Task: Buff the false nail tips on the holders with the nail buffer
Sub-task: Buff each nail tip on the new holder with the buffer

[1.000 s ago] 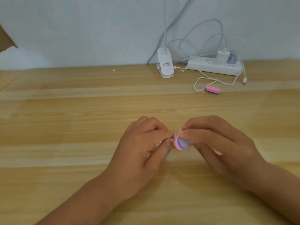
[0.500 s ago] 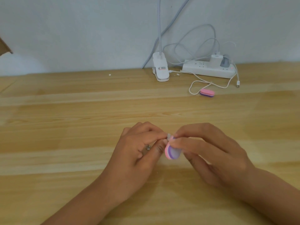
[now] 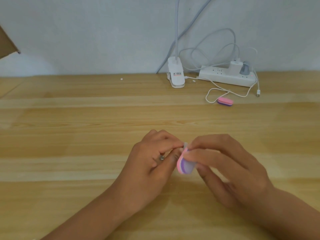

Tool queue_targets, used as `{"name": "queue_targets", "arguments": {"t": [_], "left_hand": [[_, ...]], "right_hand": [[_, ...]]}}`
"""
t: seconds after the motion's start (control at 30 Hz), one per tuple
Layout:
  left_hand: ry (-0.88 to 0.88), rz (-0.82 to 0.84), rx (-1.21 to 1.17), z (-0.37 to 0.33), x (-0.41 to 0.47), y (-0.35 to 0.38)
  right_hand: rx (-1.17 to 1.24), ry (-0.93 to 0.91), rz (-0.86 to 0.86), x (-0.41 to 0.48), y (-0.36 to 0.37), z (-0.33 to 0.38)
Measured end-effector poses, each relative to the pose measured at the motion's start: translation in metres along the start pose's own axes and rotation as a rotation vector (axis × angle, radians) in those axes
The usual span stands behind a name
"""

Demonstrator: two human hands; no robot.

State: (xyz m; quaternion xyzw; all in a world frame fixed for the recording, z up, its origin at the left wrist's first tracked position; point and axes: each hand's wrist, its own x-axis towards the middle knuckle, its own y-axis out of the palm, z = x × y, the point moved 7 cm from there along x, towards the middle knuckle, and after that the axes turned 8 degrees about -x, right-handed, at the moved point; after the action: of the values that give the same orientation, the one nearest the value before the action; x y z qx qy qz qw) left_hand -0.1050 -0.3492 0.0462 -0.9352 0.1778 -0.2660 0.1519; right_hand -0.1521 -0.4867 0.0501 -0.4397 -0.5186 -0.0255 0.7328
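Over the middle of the wooden table point(image 3: 69, 135), my left hand point(image 3: 152, 167) pinches a small nail tip holder; its pale false nail tip point(image 3: 185, 145) pokes out above my fingertips and a small metal part point(image 3: 161, 158) shows between the fingers. My right hand point(image 3: 225, 170) pinches a pink and purple nail buffer point(image 3: 185, 166) between thumb and fingers. The buffer's upper end touches the nail tip. Most of the holder is hidden inside my left hand.
A second pink and purple buffer point(image 3: 225, 101) lies at the back right beside a looped white cable point(image 3: 225, 91). Behind it stand a white power strip point(image 3: 226, 77) with plugs and a white clip lamp base point(image 3: 175, 75) against the wall.
Both hands stay together at the table's middle. The buffer has tipped and shifted slightly down against the nail tip, a small rubbing stroke. The view has drifted a little.
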Motion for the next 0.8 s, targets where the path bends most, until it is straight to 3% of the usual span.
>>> {"name": "queue_targets", "arguments": {"t": [0.33,0.47,0.6,0.8], "left_hand": [[-0.020,-0.004,-0.073,-0.001,0.001,0.000],[-0.037,0.006,-0.080,0.000,0.000,0.001],[-0.045,0.022,-0.108,0.000,0.000,0.002],[-0.097,0.022,-0.285,0.000,-0.002,0.001]], "right_hand": [[-0.017,-0.024,-0.035,-0.001,-0.001,-0.002],[-0.026,0.051,-0.049,-0.001,-0.005,-0.016],[-0.010,-0.020,-0.041,-0.002,-0.002,-0.001],[-0.126,0.190,-0.119,0.003,-0.019,-0.037]]}}
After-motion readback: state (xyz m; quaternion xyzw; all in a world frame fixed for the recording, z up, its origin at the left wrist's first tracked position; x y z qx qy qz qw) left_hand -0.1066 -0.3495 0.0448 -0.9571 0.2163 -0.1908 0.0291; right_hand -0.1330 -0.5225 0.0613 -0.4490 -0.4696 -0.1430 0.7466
